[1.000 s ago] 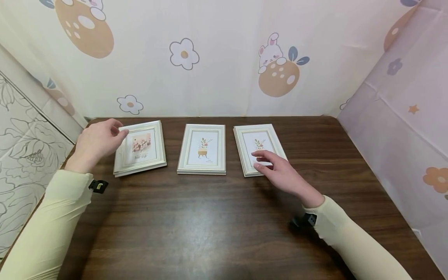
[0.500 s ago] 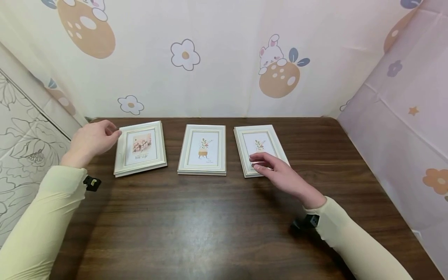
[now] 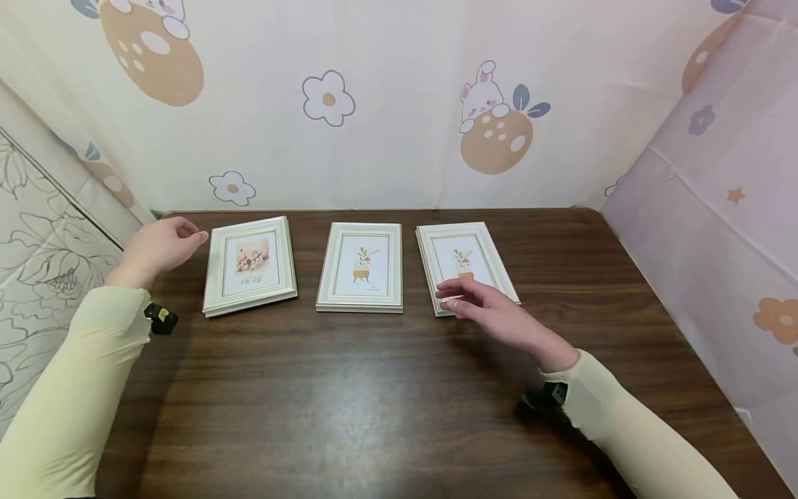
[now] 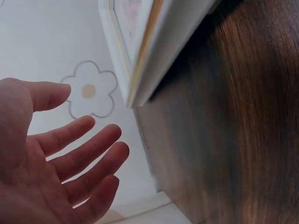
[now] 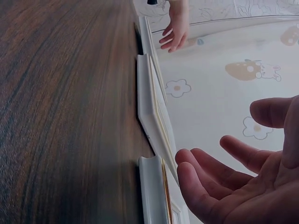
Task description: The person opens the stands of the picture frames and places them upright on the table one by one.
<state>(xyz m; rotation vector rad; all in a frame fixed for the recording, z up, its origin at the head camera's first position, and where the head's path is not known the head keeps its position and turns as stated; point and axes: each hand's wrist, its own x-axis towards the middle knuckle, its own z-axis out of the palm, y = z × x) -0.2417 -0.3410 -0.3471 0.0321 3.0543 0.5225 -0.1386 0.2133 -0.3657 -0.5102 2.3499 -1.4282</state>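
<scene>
Three white picture frames lie face up in a row on the dark wooden table. The left picture frame (image 3: pixel 251 265), slightly turned, bears a photo of pink flowers. On the middle picture frame (image 3: pixel 360 267) and the right picture frame (image 3: pixel 460 251) is a drawing of a potted plant. My left hand (image 3: pixel 161 248) hovers just left of the left frame, holding nothing; its fingers (image 4: pixel 88 149) are spread and loosely bent in the left wrist view. My right hand (image 3: pixel 495 313) hangs over the right frame's lower part, hiding some of it; its relaxed fingers (image 5: pixel 210 175) hold nothing.
The brown table (image 3: pixel 349 402) extends toward me below the frames. A pale curtain (image 3: pixel 399 104) printed with rabbits and flowers stands along its back edge and continues on the right (image 3: pixel 717 229). A panel with line-drawn flowers (image 3: pixel 50 270) borders the left side.
My left hand has let go of the left frame's edge and drawn away to the left. The right hand has shifted slightly left and down over the right frame. The frames lie as before.
</scene>
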